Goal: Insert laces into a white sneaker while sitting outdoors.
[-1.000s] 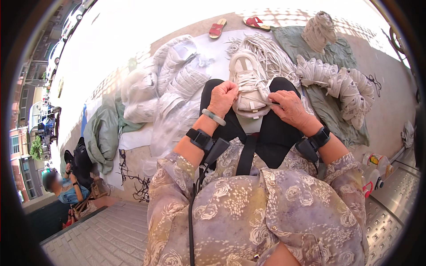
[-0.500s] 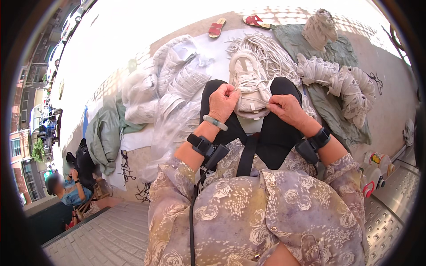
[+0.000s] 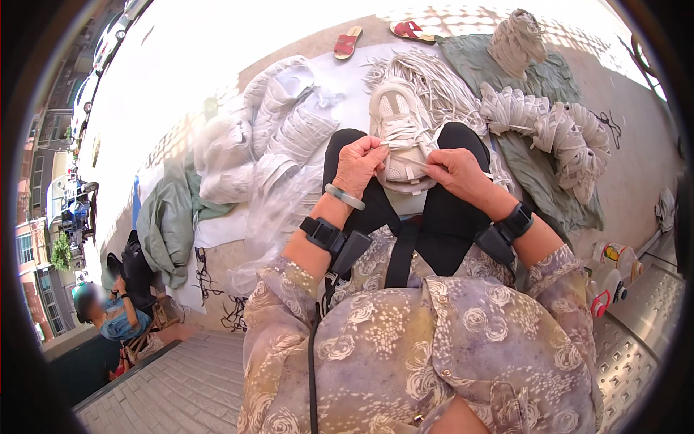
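A cream sneaker [image 3: 400, 103] with its white lace threaded stands between my knees, toe pointing away from me. On the left of the shoe's opening, my left hand [image 3: 358, 165] pinches the shoelace [image 3: 410, 158] between thumb and fingertips. My right hand [image 3: 464, 178] is closed too, its thumb and forefinger pinching the lace at the right side. A stretch of lace runs across the shoe between the two hands. Just behind the sneaker lies a heap of loose white laces [image 3: 439, 81].
Bundled white shoes [image 3: 289, 134] lie at left under clear plastic, beside a grey-green cloth [image 3: 168, 224]. More bundled shoes [image 3: 517, 111] rest on another green cloth [image 3: 531, 173] at right. Red sandals [image 3: 348, 43] sit at the back. A seated person [image 3: 119, 318] is far left.
My right hand has moved slightly up and left, closer to my left hand. Both hands keep pinching the lace, now drawn across the sneaker. The view has shifted a little.
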`<state>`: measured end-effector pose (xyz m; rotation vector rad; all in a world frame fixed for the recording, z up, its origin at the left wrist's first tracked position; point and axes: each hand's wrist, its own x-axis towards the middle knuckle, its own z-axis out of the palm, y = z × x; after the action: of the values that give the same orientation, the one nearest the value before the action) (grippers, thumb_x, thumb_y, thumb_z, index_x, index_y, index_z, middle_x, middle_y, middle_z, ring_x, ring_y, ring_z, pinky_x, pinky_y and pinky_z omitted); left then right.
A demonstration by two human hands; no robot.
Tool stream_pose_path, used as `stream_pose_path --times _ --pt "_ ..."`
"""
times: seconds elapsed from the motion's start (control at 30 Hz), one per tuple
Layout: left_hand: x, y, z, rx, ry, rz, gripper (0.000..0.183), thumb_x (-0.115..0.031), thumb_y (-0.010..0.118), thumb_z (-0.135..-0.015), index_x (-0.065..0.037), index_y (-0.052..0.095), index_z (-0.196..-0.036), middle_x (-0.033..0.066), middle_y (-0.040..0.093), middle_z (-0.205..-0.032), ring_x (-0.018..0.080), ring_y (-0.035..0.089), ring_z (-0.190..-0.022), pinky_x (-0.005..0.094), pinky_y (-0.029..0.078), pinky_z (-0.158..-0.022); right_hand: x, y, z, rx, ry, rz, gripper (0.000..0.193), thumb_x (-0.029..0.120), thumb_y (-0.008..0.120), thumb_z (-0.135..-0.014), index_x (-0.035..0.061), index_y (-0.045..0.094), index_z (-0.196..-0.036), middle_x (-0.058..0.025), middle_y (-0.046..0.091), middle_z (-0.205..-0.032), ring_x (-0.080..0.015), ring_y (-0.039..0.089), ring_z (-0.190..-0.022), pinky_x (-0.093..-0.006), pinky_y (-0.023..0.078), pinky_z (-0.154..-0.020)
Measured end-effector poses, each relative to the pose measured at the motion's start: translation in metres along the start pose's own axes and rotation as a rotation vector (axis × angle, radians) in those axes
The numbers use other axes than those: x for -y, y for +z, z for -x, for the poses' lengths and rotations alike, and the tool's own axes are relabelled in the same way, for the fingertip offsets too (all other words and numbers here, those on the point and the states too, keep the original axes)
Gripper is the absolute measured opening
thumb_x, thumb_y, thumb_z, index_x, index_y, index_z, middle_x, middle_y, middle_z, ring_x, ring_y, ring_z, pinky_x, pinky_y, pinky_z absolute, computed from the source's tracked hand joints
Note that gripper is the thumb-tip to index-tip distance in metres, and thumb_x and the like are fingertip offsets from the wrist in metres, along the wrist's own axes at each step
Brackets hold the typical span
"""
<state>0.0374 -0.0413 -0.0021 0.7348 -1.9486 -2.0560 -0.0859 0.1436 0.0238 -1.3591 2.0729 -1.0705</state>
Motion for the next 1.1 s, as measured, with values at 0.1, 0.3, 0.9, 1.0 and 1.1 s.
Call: stream_pose_path --times 0.1,0.3,0.9,1.0,1.1 --pt "-0.021 -0.013 -0.005 0.247 -0.216 0.199 0.020 -0.022 0.056 -0.086 -0.009 0.056 -0.071 -0.0011 0.056 -0.063 0.0049 0.048 -0.050 0.0174 0.036 -0.046 0.005 0.004 -0.008 -0.033 -0.054 0.046 0.015 0.017 0.057 -0.077 0.0043 0.054 -0.071 -0.0148 0.054 -0.062 -0.0321 0.056 -0.063 -0.0386 0.042 -0.055" --pt "-0.022 -0.005 -0.008 0.177 -0.155 -0.001 0.022 -0.028 0.052 -0.088 -0.008 0.056 -0.078 -0.0017 0.056 -0.064 0.0024 0.045 -0.045 0.0149 0.033 -0.040 0.004 -0.006 -0.001 -0.103 -0.355 0.358 0.007 0.011 0.058 -0.072 0.0084 0.052 -0.071 -0.0081 0.051 -0.058 -0.0278 0.055 -0.058 -0.0354 0.042 -0.052" --pt "-0.004 0.006 -0.005 -0.010 0.025 -0.209 0.010 -0.013 0.056 -0.084 -0.004 0.056 -0.082 -0.0036 0.053 -0.067 0.0020 0.044 -0.049 0.0164 0.037 -0.045 0.001 -0.016 0.012 0.013 0.242 -0.286 0.018 0.018 0.052 -0.086 0.0006 0.050 -0.080 -0.0074 0.051 -0.057 -0.0141 0.051 -0.044 -0.0275 0.041 -0.044" --pt "0.004 0.002 -0.001 -0.045 0.046 -0.294 0.006 -0.009 0.056 -0.081 -0.003 0.057 -0.080 -0.0035 0.054 -0.065 0.0025 0.045 -0.051 0.0164 0.039 -0.047 0.003 -0.007 0.004 -0.001 0.140 -0.118 0.019 0.020 0.056 -0.083 0.0018 0.049 -0.081 -0.0119 0.055 -0.060 -0.0246 0.055 -0.054 -0.0338 0.043 -0.052" --pt "0.003 0.007 0.004 -0.051 0.107 -0.323 0.009 -0.010 0.058 -0.072 -0.001 0.058 -0.074 0.0037 0.058 -0.060 0.0096 0.052 -0.053 0.0242 0.044 -0.054 0.000 -0.001 0.006 -0.030 0.093 -0.041 0.021 0.022 0.059 -0.079 0.0026 0.049 -0.080 -0.0152 0.057 -0.063 -0.0323 0.057 -0.063 -0.0387 0.043 -0.057"
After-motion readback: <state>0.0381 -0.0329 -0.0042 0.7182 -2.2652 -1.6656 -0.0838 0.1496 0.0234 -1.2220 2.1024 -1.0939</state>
